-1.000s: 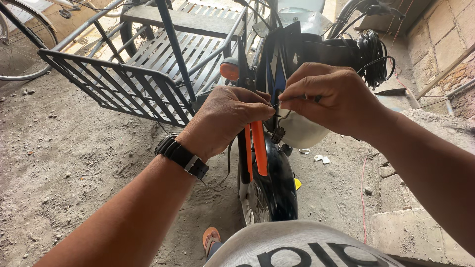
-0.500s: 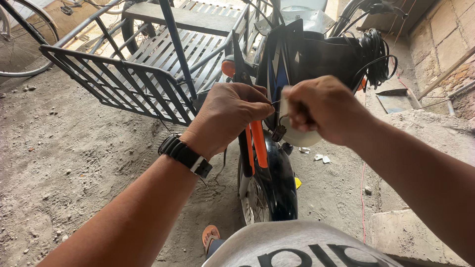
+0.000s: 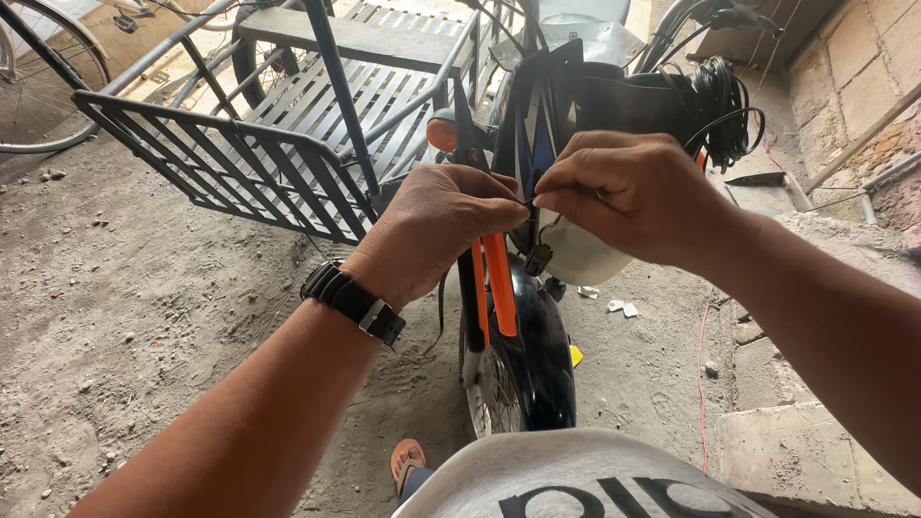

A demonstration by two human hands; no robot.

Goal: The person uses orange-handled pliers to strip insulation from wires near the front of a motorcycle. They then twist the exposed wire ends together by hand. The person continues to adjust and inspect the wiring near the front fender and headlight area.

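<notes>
My left hand (image 3: 436, 230), with a black watch (image 3: 353, 302) on the wrist, is closed around pliers whose orange handles (image 3: 497, 283) hang down below the fist. My right hand (image 3: 624, 197) pinches a thin dark wire (image 3: 531, 201) between thumb and forefinger, fingertips almost touching the left hand. Both hands are held in front of a motorcycle, just above its black front fender (image 3: 532, 355). A white rounded lamp shell (image 3: 585, 254) shows under my right hand. The pliers' jaws are hidden by my fingers.
A dark metal sidecar frame with slatted grating (image 3: 259, 163) stands to the left of the motorcycle. A coil of black cables (image 3: 724, 110) hangs at its handlebar. A bicycle wheel (image 3: 43, 86) is far left, a brick wall and concrete ledge (image 3: 815, 451) on the right, and dusty ground below.
My right hand has shifted from a closed grip beside the lamp shell to a fingertip pinch on the wire, close against my left hand. The left hand stays on the pliers.
</notes>
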